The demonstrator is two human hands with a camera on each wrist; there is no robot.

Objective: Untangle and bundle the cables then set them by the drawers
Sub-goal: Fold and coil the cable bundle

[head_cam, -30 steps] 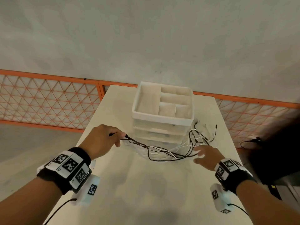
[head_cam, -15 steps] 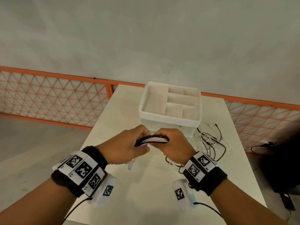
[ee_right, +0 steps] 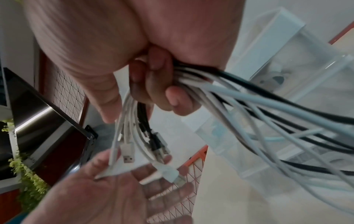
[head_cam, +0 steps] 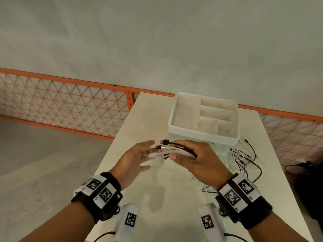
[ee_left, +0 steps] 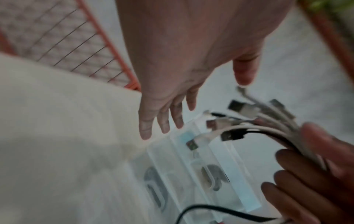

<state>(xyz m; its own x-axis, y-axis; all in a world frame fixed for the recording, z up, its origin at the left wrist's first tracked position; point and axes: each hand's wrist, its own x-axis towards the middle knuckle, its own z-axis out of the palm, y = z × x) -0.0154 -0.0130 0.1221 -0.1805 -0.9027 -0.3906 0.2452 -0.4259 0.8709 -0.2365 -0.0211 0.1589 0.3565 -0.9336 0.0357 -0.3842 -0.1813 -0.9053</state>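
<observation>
My right hand (head_cam: 195, 158) grips a bundle of several white and black cables (head_cam: 178, 149) above the table, in front of the white drawer unit (head_cam: 202, 135). Their plug ends (ee_right: 157, 150) fan out leftward past my thumb. My left hand (head_cam: 138, 159) is flat and open, palm facing the plug ends (ee_left: 239, 119), fingers straight and just beside them. The rest of the cables (head_cam: 244, 163) trail down to the table at the right of the drawers, still looped loosely.
The white table (head_cam: 157, 198) carries the drawer unit, whose open top tray (head_cam: 225, 137) has empty compartments. An orange mesh fence (head_cam: 66, 109) runs behind the table. A black cable (head_cam: 297, 165) lies on the floor at the right.
A second ago the hands were apart, stretching the cables. They came together, then my left hand let go and opened flat while the right kept the gathered ends.
</observation>
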